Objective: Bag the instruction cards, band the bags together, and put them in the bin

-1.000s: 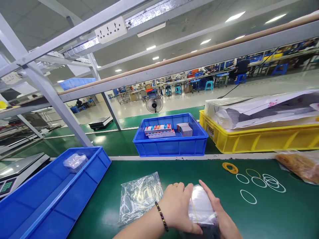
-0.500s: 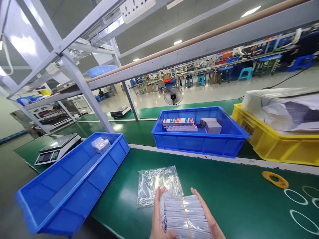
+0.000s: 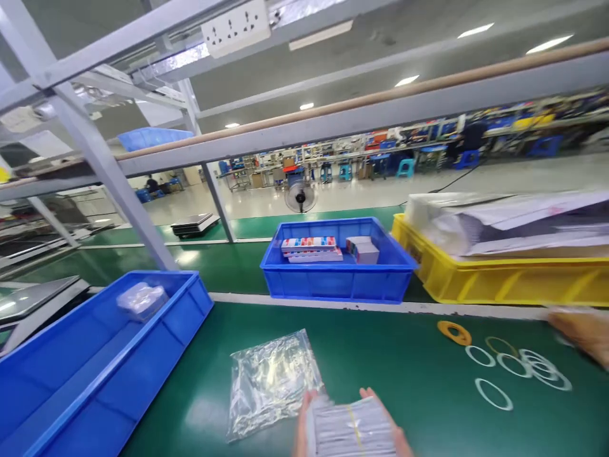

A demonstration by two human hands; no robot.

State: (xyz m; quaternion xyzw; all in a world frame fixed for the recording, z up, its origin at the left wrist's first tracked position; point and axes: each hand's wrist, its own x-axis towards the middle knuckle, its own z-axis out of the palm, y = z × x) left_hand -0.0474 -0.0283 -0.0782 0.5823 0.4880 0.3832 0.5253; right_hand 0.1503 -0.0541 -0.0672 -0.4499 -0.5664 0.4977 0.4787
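At the bottom edge I hold a banded stack of thin white cards or bags (image 3: 353,431) between both hands. My left hand (image 3: 302,425) grips its left side and my right hand (image 3: 386,422) its right side; only the fingers show, blurred. A yellowish rubber band runs across the stack. Just to the left, a clear plastic bag (image 3: 271,381) lies flat on the green belt.
A blue tray (image 3: 71,374) with a small clear packet (image 3: 141,298) sits at the left, beside a scale. A blue bin (image 3: 337,279) with coloured boxes and a yellow bin (image 3: 499,279) of white sheets stand behind. Rubber bands (image 3: 499,368) lie at the right.
The view has swung back to the right and up. The banded stack and both hands have sunk lower in the frame, still held over the belt beside the clear bag.
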